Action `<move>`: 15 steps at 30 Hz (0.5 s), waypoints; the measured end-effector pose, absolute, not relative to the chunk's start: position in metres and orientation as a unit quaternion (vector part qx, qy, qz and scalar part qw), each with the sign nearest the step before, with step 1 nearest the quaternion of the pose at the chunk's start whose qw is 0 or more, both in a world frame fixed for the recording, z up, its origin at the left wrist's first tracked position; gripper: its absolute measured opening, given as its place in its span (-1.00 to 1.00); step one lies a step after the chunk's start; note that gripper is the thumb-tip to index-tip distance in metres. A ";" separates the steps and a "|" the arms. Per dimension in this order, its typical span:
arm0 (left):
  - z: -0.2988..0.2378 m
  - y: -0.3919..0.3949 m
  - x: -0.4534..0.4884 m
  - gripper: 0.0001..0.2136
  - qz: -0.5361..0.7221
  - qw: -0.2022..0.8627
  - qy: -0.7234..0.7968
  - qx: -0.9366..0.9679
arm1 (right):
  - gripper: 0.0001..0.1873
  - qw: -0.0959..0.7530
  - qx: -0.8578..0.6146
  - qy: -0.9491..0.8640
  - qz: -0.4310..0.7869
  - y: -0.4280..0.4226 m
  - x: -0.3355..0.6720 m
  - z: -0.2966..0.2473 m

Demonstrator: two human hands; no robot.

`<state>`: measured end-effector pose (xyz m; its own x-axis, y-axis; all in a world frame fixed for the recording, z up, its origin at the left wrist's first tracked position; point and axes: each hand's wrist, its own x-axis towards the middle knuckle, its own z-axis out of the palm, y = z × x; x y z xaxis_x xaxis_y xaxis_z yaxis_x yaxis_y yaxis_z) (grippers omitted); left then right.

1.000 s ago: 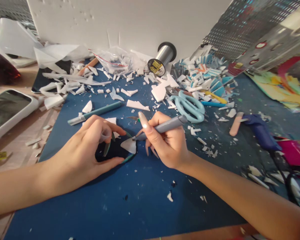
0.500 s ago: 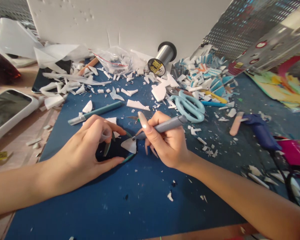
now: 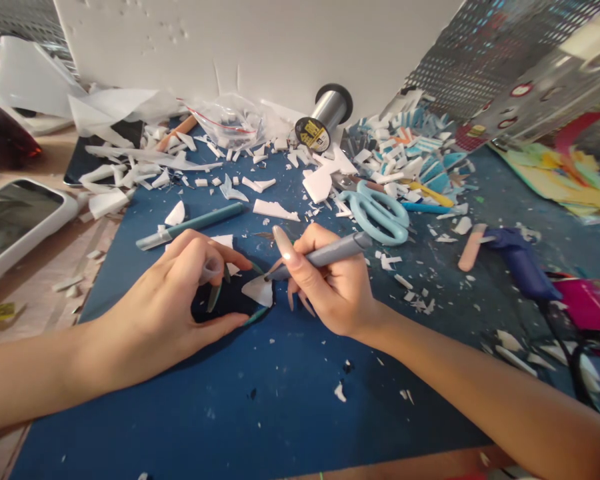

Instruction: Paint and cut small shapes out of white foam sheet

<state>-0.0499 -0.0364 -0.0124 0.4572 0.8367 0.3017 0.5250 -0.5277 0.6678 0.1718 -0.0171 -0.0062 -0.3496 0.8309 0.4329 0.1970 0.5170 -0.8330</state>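
My left hand [image 3: 165,310] curves round a small white triangular piece [image 3: 258,292], pinching it between the long green nails of thumb and forefinger. The piece lies low over the blue mat [image 3: 280,407]. In my right hand [image 3: 337,287] is a grey pen [image 3: 337,252], gripped like a pencil. Its tip meets the upper right edge of the piece. Behind my left hand lies a teal pen [image 3: 200,223], with white scraps beside it. Light blue scissors [image 3: 375,210] rest beyond my right hand.
A spool of silver wire [image 3: 325,117] stands at the back, by a plastic zip bag [image 3: 230,120] and a heap of white and blue scraps [image 3: 410,147]. To the right is a dark blue glue gun [image 3: 523,263]. A white-framed device [image 3: 23,223] sits at the left.
The right thumb and the grey pen have shifted very slightly left. My left hand and the white piece stay in place.
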 end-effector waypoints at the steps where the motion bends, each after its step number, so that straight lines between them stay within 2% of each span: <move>1: -0.012 -0.036 -0.050 -0.68 0.315 0.249 0.417 0.815 | -0.73 0.454 -0.344 -0.744 0.350 -0.017 0.172 -0.006; 11: -0.011 -0.037 -0.050 -0.69 0.307 0.262 0.416 0.815 | -0.73 0.471 -0.347 -0.729 0.355 -0.017 0.173 -0.007; 15: -0.009 -0.038 -0.052 -0.70 0.303 0.235 0.388 0.838 | -0.78 0.522 -0.312 -0.668 0.428 -0.015 0.174 -0.008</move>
<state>-0.0522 -0.0376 -0.0090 0.5149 0.7929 0.3258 0.5073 -0.5882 0.6298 0.1735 -0.0152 -0.0077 -0.2598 0.8642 0.4308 -0.0295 0.4388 -0.8981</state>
